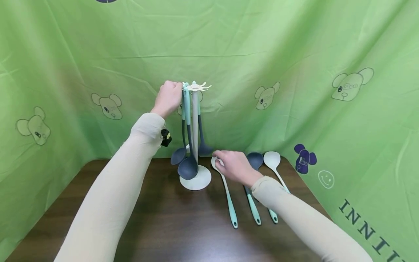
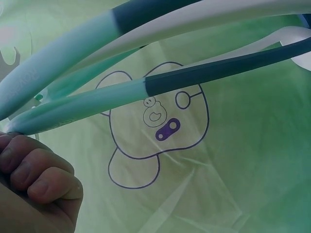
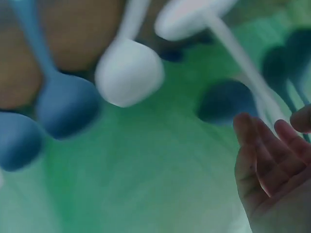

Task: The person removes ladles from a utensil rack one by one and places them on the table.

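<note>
At the top of a white utensil stand (image 1: 195, 127), my left hand (image 1: 168, 96) has its fingers curled at the tip of a mint handle. That handle belongs to a dark blue spoon (image 1: 178, 156) hanging on the stand's left side; the thumb is hidden. Beside it hang a dark blue ladle (image 1: 188, 168) and another dark utensil (image 1: 204, 149) at the back. My right hand (image 1: 234, 166) hovers near the head of a white spoon (image 1: 214, 163) on the table. In the right wrist view its fingers (image 3: 277, 145) are loosely bent, holding nothing.
Right of that spoon lie a dark utensil (image 1: 254, 160) and a white ladle (image 1: 272, 160), both with mint handles. Another dark head (image 3: 19, 141) shows in the right wrist view. A green printed cloth (image 1: 229, 43) hangs behind the brown table (image 1: 157, 225).
</note>
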`<state>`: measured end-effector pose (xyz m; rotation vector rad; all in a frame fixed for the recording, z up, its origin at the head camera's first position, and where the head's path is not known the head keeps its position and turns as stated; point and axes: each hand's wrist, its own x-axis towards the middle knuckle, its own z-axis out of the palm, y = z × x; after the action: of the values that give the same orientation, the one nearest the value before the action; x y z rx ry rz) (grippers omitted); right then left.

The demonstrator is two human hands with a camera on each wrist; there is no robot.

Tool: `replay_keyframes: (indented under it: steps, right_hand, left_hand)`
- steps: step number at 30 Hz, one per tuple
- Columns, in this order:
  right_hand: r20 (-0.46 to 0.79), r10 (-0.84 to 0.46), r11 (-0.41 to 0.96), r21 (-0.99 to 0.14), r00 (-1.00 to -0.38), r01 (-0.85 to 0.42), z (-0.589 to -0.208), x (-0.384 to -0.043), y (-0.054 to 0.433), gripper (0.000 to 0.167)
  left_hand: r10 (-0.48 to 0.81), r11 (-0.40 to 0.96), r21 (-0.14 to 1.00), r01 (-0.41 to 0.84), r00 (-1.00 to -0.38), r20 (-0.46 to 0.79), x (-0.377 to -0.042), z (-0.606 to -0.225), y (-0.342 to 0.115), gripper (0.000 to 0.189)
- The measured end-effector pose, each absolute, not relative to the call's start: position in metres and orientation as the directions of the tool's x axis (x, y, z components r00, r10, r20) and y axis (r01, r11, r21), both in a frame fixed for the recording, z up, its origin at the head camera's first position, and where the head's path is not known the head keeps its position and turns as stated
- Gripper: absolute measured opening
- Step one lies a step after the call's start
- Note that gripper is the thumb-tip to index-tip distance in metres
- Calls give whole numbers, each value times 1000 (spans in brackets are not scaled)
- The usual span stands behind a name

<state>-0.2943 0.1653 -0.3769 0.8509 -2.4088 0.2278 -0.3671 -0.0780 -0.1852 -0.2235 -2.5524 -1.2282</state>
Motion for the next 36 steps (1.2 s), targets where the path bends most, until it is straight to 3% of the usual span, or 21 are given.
replay_keyframes:
  steps: [4, 9, 19, 23, 36]
  right_hand:
    - [561, -450, 784, -124, -695, -608, -336, -296, 152, 19]
    - [599, -366, 750, -263, -712, -607, -294, -305, 139, 23]
    - [571, -101, 700, -541, -815, -466, -220, -326, 109, 45]
    - [543, -41, 684, -597, -839, -420, -204, -333, 100, 47]
    - [451, -14, 595, -714, -892, -370, -193, -336, 83, 41]
  left_hand:
    - [13, 622, 735, 271, -942, 336, -368, -185, -77, 42]
    - [7, 614, 740, 273, -940, 341, -368, -188, -78, 42]
    - [4, 616, 734, 287, -933, 361, -370, -190, -77, 42]
    - [9, 614, 735, 288, -934, 358, -372, -189, -75, 42]
    - [6, 634, 720, 281, -933, 359, -368, -186, -81, 42]
